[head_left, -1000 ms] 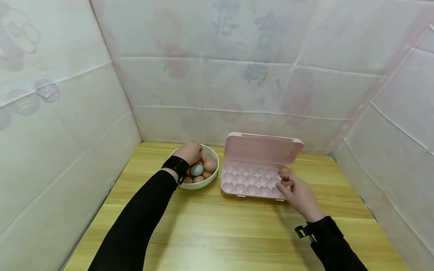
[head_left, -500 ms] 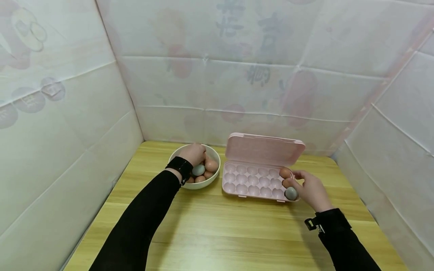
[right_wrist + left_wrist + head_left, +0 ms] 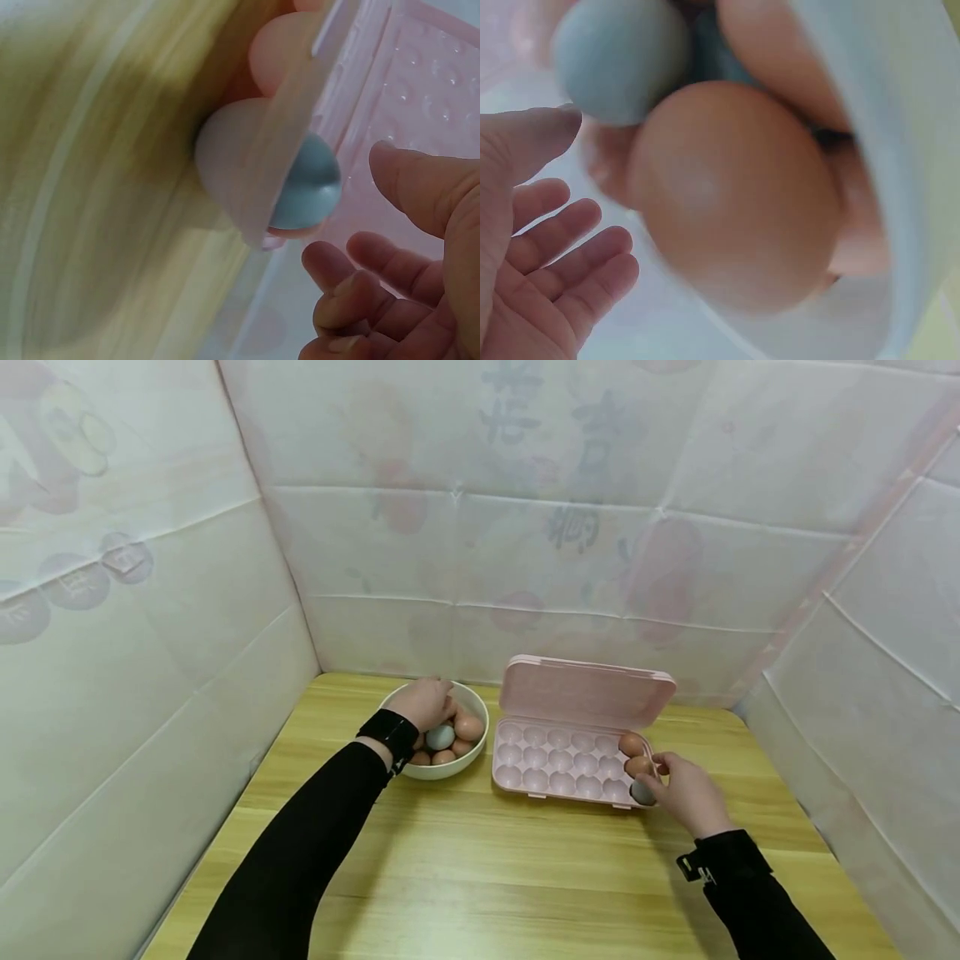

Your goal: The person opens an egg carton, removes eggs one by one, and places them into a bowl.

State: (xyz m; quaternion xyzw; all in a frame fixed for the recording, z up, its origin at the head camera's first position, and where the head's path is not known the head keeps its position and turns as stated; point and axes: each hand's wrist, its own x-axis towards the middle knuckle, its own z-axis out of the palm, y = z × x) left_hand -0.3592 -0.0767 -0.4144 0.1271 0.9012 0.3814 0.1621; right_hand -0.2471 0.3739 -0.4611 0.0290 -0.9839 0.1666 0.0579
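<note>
My left hand (image 3: 422, 702) hangs over the white bowl (image 3: 482, 747); nothing is gripped in it. In the left wrist view its thumb tip is right by a pale bluish egg (image 3: 622, 60), with a large brown egg (image 3: 735, 195) beside that. The other fingers (image 3: 592, 292) are loosely bent. My right hand (image 3: 693, 793) is at the right end of a pink egg box (image 3: 577, 802), whose lid stands up. Two brown eggs (image 3: 632, 744) and, in front, a bluish egg (image 3: 311, 184) sit in its rightmost column. Thumb and fingers there are apart, close by the bluish egg.
Several brown eggs (image 3: 445, 757) and the bluish one fill the bowl. The box's lid (image 3: 585, 692) rises at the back. Both stand on a wooden table (image 3: 487, 877), with hanging printed sheets (image 3: 375, 552) behind and at both sides.
My right hand has moved right from over the box's front corner, uncovering the bluish egg in the rightmost column. My left hand stays over the bowl with little movement.
</note>
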